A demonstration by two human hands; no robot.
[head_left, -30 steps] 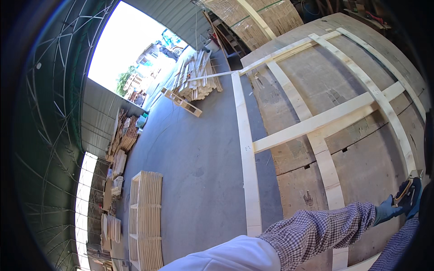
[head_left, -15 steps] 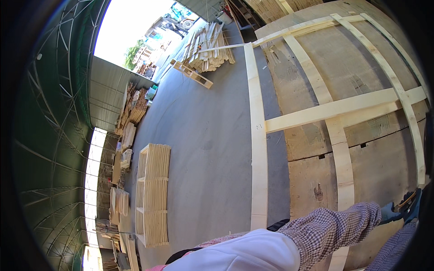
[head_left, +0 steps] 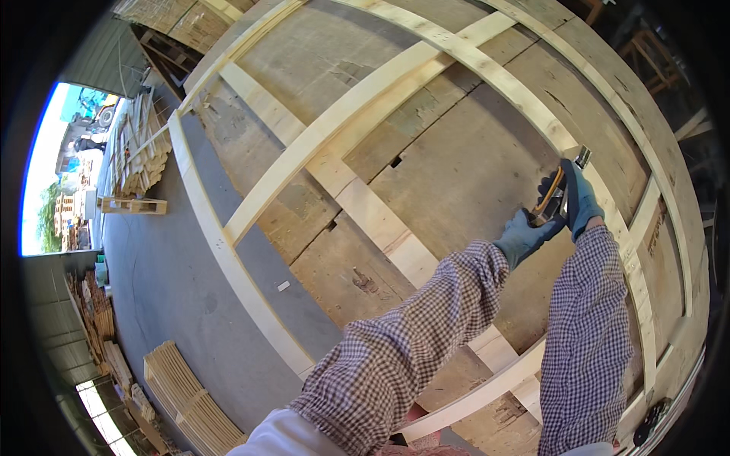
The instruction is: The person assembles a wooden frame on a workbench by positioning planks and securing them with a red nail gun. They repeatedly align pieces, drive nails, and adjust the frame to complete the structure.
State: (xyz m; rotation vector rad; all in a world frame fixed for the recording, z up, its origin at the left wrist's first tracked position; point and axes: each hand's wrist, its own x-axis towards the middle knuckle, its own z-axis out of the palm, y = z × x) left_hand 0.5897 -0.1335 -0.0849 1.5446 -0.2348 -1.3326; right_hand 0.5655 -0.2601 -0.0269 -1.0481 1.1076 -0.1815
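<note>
My left hand (head_left: 523,237), in a blue-grey glove with dark fingers, is closed on the near side of a hand tool (head_left: 552,199) with an orange edge and silvery metal parts. Against its other side, my right hand (head_left: 585,201), gloved alike, grips it too. Fingers cover much of the tool, so its exact kind cannot be made out. A metal piece (head_left: 583,156) sticks out beyond the right hand, over a long pale wooden slat (head_left: 559,135). This slat belongs to a large frame of crossed slats lying on a worn brown panel surface (head_left: 464,167).
On the grey floor (head_left: 179,266) at left stand a stack of slatted wooden frames (head_left: 190,395) and a small pallet (head_left: 133,206). Loose boards (head_left: 141,152) are piled behind the pallet. More timber (head_left: 93,308) lies along the wall. Dark wooden racks (head_left: 652,57) stand at far right.
The view has swung to the right, so the wooden frame now fills the middle. Both hands and the tool, formerly at the right rim, show in full over the frame.
</note>
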